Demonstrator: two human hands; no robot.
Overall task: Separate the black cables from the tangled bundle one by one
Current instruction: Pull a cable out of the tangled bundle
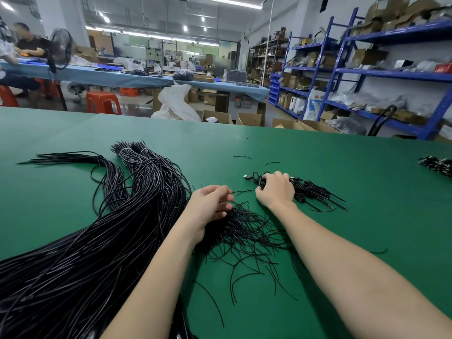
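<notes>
Item: black cables, loose and bundled, on my green desk.

My left hand rests at the near edge of the tangled bundle, fingers curled together and pinching among its thin strands. My right hand sits farther out, fingers curled down over and gripping a smaller sorted pile, which lies just right of centre with a USB plug poking out to its left. The tangled bundle lies between my forearms. A large sheaf of long cables sweeps across the desk at my left, tied at its far ends. A small cluster of connectors lies at the right edge. Blue shelving stands beyond.
</notes>
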